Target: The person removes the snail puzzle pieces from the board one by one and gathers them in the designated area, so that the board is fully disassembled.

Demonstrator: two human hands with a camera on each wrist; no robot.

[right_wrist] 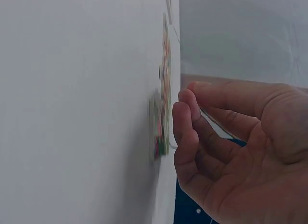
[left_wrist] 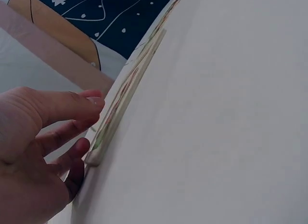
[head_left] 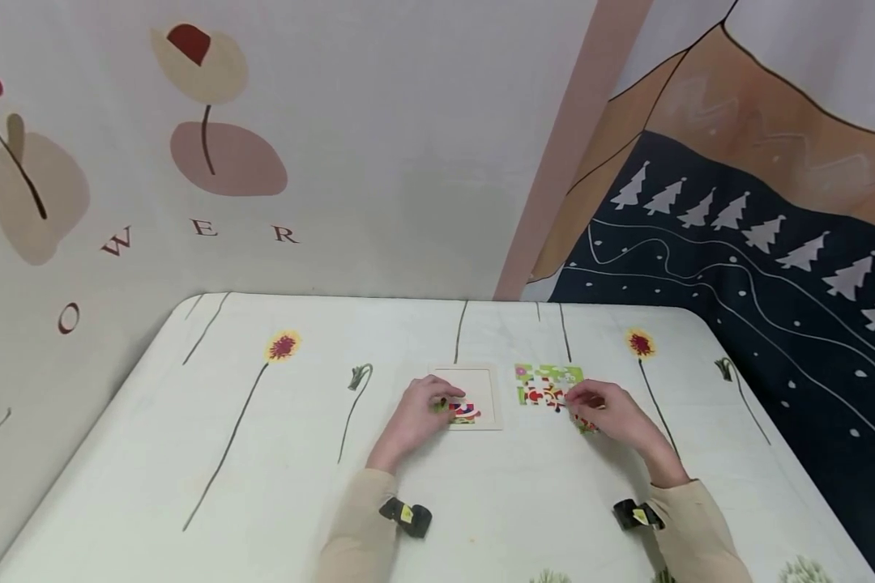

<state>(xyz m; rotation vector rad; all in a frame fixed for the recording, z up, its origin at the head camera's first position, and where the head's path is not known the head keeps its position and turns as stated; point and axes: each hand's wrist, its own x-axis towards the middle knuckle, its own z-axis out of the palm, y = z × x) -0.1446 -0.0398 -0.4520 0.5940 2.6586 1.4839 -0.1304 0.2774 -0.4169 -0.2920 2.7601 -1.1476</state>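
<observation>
A square, light-coloured puzzle tray (head_left: pixel 485 385) lies near the middle of the table, with several colourful puzzle pieces (head_left: pixel 465 411) in its lower part. My left hand (head_left: pixel 417 413) is at the tray's left side, fingers loosely bent. In the left wrist view, the thumb and fingers stand apart beside the tray's edge (left_wrist: pixel 130 94). To the right lies a group of joined puzzle pieces (head_left: pixel 543 385), green, red and white. My right hand (head_left: pixel 612 409) hovers at their right side, partly covering loose pieces (head_left: pixel 585 423). Its thumb and index tips come close together, with nothing visible between them.
A white table cover (head_left: pixel 262 486) printed with flowers and stems lies under everything. Behind the table hangs a pale printed cloth (head_left: pixel 379 162), with a dark tree-patterned cloth (head_left: pixel 744 267) on the right. Each wrist carries a black camera strap (head_left: pixel 408 516).
</observation>
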